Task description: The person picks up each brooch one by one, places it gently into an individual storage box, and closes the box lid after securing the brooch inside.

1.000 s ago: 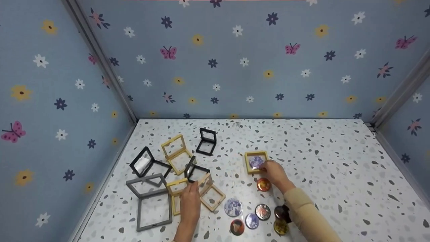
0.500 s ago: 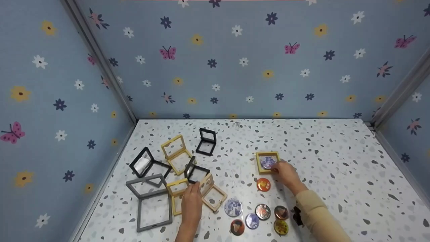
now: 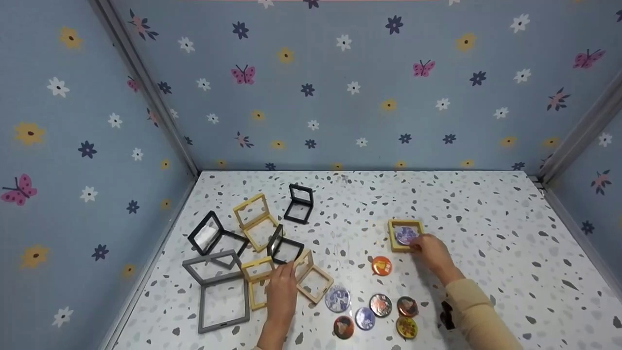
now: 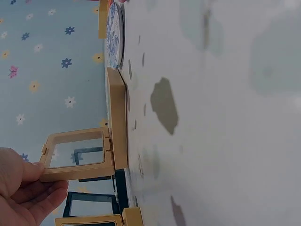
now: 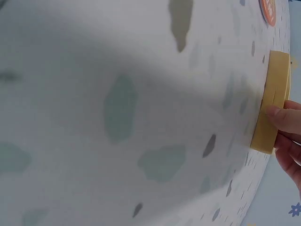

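My left hand (image 3: 282, 296) pinches the upright lid of a small tan hinged display frame (image 4: 77, 173) between thumb and fingers in the left wrist view; its base lies on the table. Beside that hand stands a small yellow open frame (image 3: 251, 294). On the right, my right hand (image 3: 434, 255) grips the near right corner of a square yellow display frame (image 3: 391, 238). Inside this frame lies a round purple-and-white badge (image 3: 405, 235). In the right wrist view the thumb presses the frame's side wall (image 5: 273, 101), and the badge is hidden there.
An orange badge (image 3: 381, 266) lies just in front of the right frame. Several more round badges, among them a blue-and-white one (image 3: 337, 298) and a yellow one (image 3: 406, 327), lie nearer. Left are a large grey frame (image 3: 200, 311) and black frames (image 3: 298, 220), all open. Flowered walls (image 3: 311, 107) enclose the speckled table.
My right hand has slid the yellow frame, with the purple badge in it, to the right across the table. My left hand has shifted slightly right, and the tan frame has moved with it.
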Demonstrator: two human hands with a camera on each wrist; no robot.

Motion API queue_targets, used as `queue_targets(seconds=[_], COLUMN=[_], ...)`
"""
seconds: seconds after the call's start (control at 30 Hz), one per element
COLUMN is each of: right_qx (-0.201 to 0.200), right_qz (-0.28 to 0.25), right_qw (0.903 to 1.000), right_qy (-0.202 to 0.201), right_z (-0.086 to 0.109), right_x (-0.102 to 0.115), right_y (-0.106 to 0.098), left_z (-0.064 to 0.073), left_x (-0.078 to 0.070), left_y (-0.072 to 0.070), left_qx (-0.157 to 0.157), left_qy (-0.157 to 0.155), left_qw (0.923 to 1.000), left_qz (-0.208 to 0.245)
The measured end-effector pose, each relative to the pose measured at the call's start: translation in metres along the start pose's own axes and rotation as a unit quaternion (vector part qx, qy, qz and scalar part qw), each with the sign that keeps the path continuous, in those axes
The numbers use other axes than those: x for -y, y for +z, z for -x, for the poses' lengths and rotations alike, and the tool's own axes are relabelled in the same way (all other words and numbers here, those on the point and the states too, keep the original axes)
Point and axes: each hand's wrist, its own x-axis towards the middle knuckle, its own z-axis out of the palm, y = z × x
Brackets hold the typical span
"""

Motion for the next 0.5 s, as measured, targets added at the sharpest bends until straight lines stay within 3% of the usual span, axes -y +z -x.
queue_targets(seconds=[0.3,0.5], right_qx=[-0.032,-0.038], right_qz=[-0.012,-0.017], right_qw=[0.9992,0.9990], right_qy=[-0.024,-0.012], right_z=[0.008,0.015], right_x=[-0.019,-0.030], right_y=[-0.005,-0.009], left_z=[0.000,-0.001], left_x=[-0.002,-0.005], left_y=[0.006,0.006], left_qx=[0.006,0.026], left_qy=[0.010,0.000], left_qw=[0.9994,0.9985], left_qz=[0.034,0.048])
